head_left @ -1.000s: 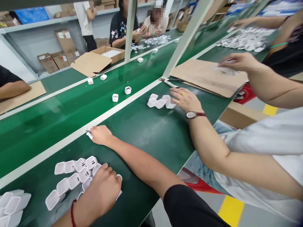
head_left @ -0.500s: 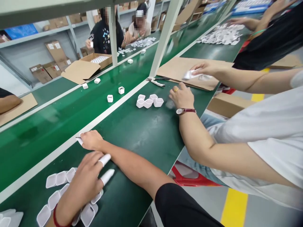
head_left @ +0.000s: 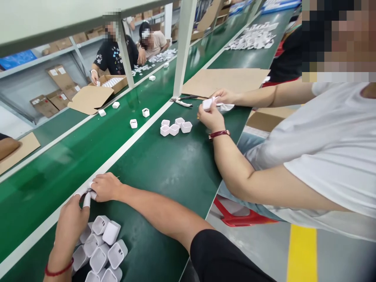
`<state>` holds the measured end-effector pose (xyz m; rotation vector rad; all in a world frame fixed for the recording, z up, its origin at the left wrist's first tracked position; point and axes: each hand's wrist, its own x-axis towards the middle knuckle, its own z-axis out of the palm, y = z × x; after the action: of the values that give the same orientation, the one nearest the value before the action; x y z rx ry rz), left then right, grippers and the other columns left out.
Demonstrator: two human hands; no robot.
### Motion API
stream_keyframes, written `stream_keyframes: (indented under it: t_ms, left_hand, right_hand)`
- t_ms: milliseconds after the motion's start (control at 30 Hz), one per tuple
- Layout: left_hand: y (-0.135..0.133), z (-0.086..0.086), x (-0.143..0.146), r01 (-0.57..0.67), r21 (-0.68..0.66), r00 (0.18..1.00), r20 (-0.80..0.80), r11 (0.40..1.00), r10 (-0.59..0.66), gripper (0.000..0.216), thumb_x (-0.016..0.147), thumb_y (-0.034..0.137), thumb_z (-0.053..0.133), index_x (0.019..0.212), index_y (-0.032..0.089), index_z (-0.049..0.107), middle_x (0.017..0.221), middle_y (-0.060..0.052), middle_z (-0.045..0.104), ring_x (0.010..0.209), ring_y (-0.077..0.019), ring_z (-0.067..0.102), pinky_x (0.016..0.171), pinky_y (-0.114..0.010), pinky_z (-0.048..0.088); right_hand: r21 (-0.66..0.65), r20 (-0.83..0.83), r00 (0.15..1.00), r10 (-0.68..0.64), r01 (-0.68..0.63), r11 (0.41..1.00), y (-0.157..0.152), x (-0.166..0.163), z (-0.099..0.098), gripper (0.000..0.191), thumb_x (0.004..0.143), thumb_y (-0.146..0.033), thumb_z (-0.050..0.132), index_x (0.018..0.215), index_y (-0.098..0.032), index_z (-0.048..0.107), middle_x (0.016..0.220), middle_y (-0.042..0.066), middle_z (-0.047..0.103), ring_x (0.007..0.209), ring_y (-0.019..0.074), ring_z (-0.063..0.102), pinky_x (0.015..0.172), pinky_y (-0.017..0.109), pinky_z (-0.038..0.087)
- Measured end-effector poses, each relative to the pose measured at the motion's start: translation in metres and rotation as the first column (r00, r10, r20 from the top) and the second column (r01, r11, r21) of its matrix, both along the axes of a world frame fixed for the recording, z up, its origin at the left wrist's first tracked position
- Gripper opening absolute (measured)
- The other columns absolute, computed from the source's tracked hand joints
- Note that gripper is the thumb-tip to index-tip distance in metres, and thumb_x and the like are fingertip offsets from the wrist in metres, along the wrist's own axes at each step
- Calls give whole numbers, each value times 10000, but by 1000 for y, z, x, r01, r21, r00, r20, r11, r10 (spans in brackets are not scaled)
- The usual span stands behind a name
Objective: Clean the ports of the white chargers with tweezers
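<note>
My left hand [head_left: 72,221], with white finger covers and a red bracelet, reaches to the pale strip along the belt. Its thumb and forefinger close on something small and dark that I cannot make out. My right hand [head_left: 104,187] meets it there, fingers curled in a pinch and also finger-covered. A thin point sticks out behind its knuckles; what it holds is mostly hidden. Below them, several white open square cups [head_left: 99,256] stand grouped on the green table [head_left: 158,219], some with a small slot in the bottom, partly behind my left wrist.
A co-worker's hands [head_left: 214,111] hold a white cup on the right. Several white cups [head_left: 174,128] and pliers [head_left: 183,103] lie before them, near a cardboard sheet [head_left: 226,80]. White units [head_left: 133,123] sit on the green belt [head_left: 58,156]. A metal post [head_left: 183,51] rises ahead.
My left hand has moved up and left from over the cups to meet my right hand's fingertips. The co-worker's hands have come together on a white cup. The view has shifted.
</note>
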<state>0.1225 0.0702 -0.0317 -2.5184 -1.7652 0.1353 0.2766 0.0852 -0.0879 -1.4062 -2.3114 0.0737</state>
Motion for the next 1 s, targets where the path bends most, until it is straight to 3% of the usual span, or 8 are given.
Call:
stream_keyframes:
  t_ms: [233, 433, 600, 700, 1000]
  left_hand:
    - [-8, 9, 2, -30, -3, 997, -66, 1000, 29, 159, 829, 165, 380, 857, 204, 531, 947, -114, 699, 848, -308, 669, 638, -336, 437]
    - [-16, 5, 1, 35, -82, 996, 81, 996, -28, 175, 879, 217, 410, 930, 185, 574, 976, -104, 715, 961, -277, 677, 757, -316, 486]
    - [-32, 6, 12, 12, -73, 989, 145, 997, -2, 216, 903, 234, 408, 898, 182, 617, 872, -84, 726, 900, -265, 692, 765, -313, 485]
    - [-38, 9, 18, 28, -79, 997, 79, 996, -21, 202, 884, 182, 411, 908, 169, 611, 918, -99, 728, 898, -281, 689, 752, -326, 473]
    - [-40, 12, 26, 53, -270, 963, -241, 961, -121, 234, 835, 87, 403, 1022, 111, 543, 932, -158, 718, 897, -308, 688, 696, -339, 446]
  right_hand:
    - [-124, 54, 998, -24, 31, 992, 1, 1, 4, 282, 872, -320, 550, 1022, -121, 682, 1019, 103, 696, 1003, 263, 636, 805, 374, 510]
    - [-162, 36, 999, -26, 32, 986, 3, 3, -1, 233, 867, -285, 567, 988, -126, 688, 1009, 103, 703, 972, 246, 661, 814, 348, 504]
    - [-177, 16, 999, -35, 37, 984, 2, 3, 0, 238, 858, -308, 563, 960, -134, 689, 985, 98, 702, 930, 235, 667, 755, 330, 507]
    - [-167, 11, 999, -37, 38, 985, 3, 3, -1, 245, 852, -315, 572, 962, -129, 687, 985, 101, 691, 950, 243, 653, 792, 346, 506]
    - [-83, 40, 999, 14, -11, 996, 7, 0, -8, 191, 868, -262, 575, 958, -129, 680, 1022, 97, 670, 1024, 250, 604, 901, 376, 459]
